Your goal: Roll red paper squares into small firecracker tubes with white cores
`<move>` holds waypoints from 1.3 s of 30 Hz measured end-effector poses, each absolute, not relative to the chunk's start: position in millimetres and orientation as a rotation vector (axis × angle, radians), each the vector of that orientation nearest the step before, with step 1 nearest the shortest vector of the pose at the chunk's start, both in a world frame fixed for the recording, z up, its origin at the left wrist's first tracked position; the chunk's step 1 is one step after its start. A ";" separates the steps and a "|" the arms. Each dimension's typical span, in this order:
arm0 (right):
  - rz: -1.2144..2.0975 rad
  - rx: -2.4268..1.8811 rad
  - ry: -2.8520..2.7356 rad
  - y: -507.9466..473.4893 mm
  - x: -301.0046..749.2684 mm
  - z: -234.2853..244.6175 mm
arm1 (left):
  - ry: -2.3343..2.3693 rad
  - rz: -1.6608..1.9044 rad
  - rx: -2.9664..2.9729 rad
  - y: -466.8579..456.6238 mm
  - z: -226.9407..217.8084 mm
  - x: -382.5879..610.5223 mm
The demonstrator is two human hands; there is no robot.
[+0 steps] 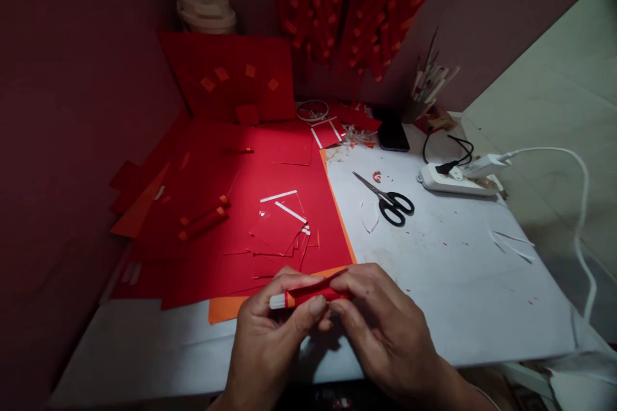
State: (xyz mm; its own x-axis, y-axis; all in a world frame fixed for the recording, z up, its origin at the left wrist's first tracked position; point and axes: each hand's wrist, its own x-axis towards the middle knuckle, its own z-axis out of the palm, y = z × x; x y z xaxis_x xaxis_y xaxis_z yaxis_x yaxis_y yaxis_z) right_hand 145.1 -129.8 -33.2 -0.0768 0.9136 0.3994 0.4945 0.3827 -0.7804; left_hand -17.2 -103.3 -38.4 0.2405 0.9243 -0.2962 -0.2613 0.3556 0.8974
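Between both hands, close to the table's front edge, is a small roll of red paper point(308, 294) with an orange band near its left end. A white, ridged stick end point(277, 302) pokes out of that left end. My left hand point(270, 327) grips the roll with the thumb on top and fingers behind. At the roll's right part, my right hand point(385, 314) pinches the paper, whose upper edge stands loose. Beyond the hands lie cut red paper pieces point(277, 231) with white strips, on large red sheets point(318, 199).
Black-handled scissors point(393, 205) lie to the right. Finished red rolls point(205, 223) rest at left. A power strip point(457, 180), dark phone point(393, 131) and tool cup point(419, 103) stand at back right. Red rolls hang point(366, 13) on the wall; a white tub point(207, 11) is behind.
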 end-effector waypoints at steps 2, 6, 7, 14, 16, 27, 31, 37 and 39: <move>0.544 -1.236 -1.654 -132.4 143.0 -37.0 | 0.961 0.974 0.794 -103.7 -38.6 -15.5; 0.584 -1.271 -1.500 -137.3 138.3 -46.9 | 0.887 0.958 0.643 -104.4 -39.0 -12.5; 0.610 -1.276 -1.452 -138.1 137.3 -49.3 | 0.875 0.950 0.609 -104.6 -39.0 -12.0; 0.710 -1.301 -1.225 -141.4 130.3 -60.4 | 0.908 0.930 0.558 -102.2 -37.7 -9.7; 0.763 -1.311 -1.137 -142.3 127.3 -61.9 | 0.931 0.922 0.562 -101.6 -38.1 -9.6; 1.213 -1.288 -0.961 -137.7 127.8 -50.7 | 1.031 0.911 0.668 -104.1 -38.5 -12.3; 1.132 -1.301 -1.118 -135.7 134.6 -47.1 | 1.029 0.907 0.732 -103.5 -38.5 -11.7; 1.050 -1.230 -1.237 -134.8 138.7 -43.5 | 1.078 0.894 0.806 -101.6 -34.2 -10.1; 1.094 -1.169 -1.168 -135.4 136.9 -44.3 | 1.071 0.905 0.833 -100.4 -30.6 -8.1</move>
State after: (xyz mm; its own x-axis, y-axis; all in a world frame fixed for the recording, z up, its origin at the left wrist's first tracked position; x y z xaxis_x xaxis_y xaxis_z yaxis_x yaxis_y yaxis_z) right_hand 136.9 -135.4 -44.3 0.0878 0.9925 0.0850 -0.0199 0.0870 -0.9960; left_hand -8.1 -100.4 -30.6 0.2162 0.9095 -0.3549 -0.1987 0.3969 0.8961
